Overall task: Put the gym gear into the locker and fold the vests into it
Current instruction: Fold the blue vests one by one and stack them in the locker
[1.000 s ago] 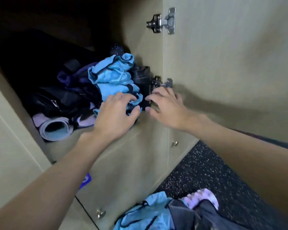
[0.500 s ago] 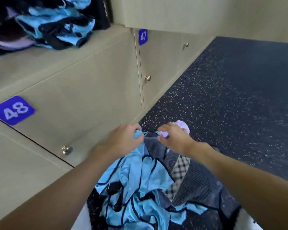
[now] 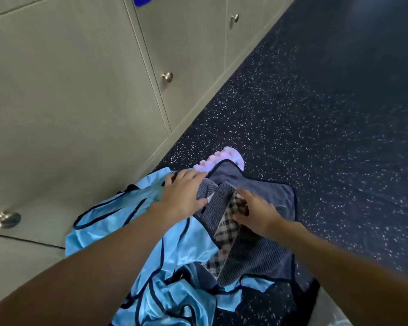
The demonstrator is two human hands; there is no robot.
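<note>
A heap of light-blue vests [image 3: 156, 267] with dark trim lies on the floor against the lockers. Over it lies a grey-blue striped towel [image 3: 252, 255] with a plaid band [image 3: 224, 234]. My left hand [image 3: 184, 194] rests flat on the towel's upper fold, fingers stretched out, at the edge of the vests. My right hand [image 3: 254, 210] pinches the plaid band near its top end. A lilac ridged foam roller [image 3: 222, 158] pokes out from under the cloth just beyond my hands. The open locker is out of view.
Shut beige locker doors [image 3: 80, 102] with round metal knobs [image 3: 167, 77] fill the left and top. A blue number tag [image 3: 141, 0] shows at the top edge. Dark speckled rubber floor [image 3: 327, 114] spreads to the right.
My view dropped from the open locker to the floor pile. Both hands left the vest put in the locker and came down onto the towel, the right one taking its plaid band.
</note>
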